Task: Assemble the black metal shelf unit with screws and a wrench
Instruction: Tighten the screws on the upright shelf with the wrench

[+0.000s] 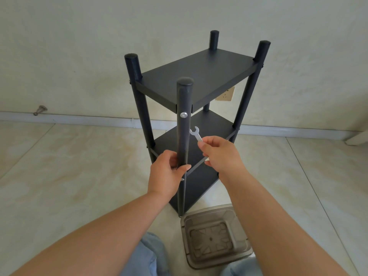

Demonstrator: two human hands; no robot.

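Beside the plastic tray [215,239], left hand [166,174] is gripping the shelf post [184,136]; right hand [221,153] is pinching the wrench [196,134], best seated squarely on the screw [184,115].

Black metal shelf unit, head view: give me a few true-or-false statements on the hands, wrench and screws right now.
1. The left hand grips the near post of the black metal shelf unit. True.
2. The right hand holds a screwdriver. False: a small silver open-ended wrench.
3. The wrench sits on the silver screw head. False: it is below it, apart.
4. A translucent brown plastic bin lies on the floor. True.
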